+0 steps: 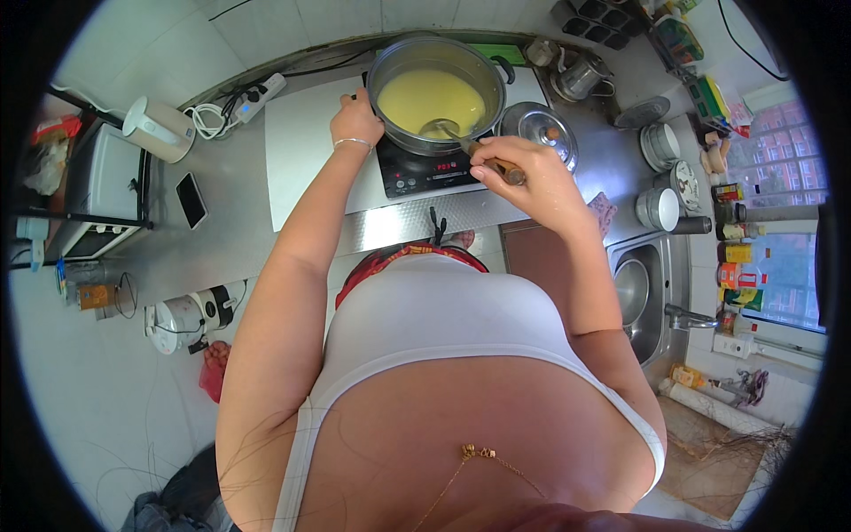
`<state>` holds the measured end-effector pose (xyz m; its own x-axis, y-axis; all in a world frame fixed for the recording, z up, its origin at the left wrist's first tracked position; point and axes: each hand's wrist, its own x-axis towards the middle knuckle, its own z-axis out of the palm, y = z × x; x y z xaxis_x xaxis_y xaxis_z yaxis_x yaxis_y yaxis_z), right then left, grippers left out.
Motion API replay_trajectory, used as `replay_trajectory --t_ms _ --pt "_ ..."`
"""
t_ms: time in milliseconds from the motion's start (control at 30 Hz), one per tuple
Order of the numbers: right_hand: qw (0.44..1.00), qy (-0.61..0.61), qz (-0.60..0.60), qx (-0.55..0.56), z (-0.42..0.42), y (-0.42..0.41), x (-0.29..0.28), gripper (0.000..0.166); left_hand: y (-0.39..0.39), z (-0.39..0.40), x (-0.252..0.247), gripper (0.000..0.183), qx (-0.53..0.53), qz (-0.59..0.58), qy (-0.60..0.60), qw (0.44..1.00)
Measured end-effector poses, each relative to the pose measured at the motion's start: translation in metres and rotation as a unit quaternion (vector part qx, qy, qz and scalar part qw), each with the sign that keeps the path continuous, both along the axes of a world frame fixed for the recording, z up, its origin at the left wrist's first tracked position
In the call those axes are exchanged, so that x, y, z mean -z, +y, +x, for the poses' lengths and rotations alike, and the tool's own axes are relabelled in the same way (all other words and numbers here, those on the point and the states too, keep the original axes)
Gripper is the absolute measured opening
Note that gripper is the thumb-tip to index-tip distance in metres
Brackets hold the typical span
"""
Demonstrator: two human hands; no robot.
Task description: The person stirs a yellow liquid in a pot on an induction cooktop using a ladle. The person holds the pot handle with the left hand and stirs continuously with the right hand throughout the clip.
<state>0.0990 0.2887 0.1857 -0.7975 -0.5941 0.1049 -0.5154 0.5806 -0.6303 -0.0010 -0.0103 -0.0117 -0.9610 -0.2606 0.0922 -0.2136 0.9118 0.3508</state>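
Note:
A large steel pot (435,143) stands on a black induction cooktop (425,174) with a lit red display, and yellow liquid (425,96) partly fills it. My left hand (358,121) is closed on the pot's left handle, which is mostly hidden by the fingers. My right hand (525,174) grips the wooden handle of a metal ladle (452,130), whose bowl dips into the liquid near the pot's front wall. Right of the pot lies a steel lid (542,126) with a round knob, close behind my right hand.
On the left are a power strip (260,97), an electric kettle (159,130) and a phone (192,201). To the right stand a metal teapot (582,74), stacked bowls (658,209), a cloth (602,213) and a sink (665,266) with a faucet (691,319).

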Motion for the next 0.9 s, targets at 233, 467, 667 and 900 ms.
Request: replay_trajectory --t_ms 233,467,667,900 --pt "0.994 0.048 -0.094 -0.014 -0.026 -0.018 0.056 0.017 0.002 0.0 0.0 0.055 -0.007 -0.015 0.004 1.0" --pt "0.989 0.085 -0.118 0.035 -0.05 -0.017 0.127 0.022 0.002 0.001 -0.001 0.053 -0.003 -0.005 0.015 1.0" --pt "0.977 0.151 -0.104 0.112 -0.052 -0.004 0.134 0.021 0.001 -0.002 0.001 0.052 -0.002 -0.007 0.004 1.0" --pt "0.982 0.113 -0.026 0.152 -0.024 0.006 0.063 0.017 0.0 -0.001 0.002 0.054 -0.003 -0.007 0.005 1.0"
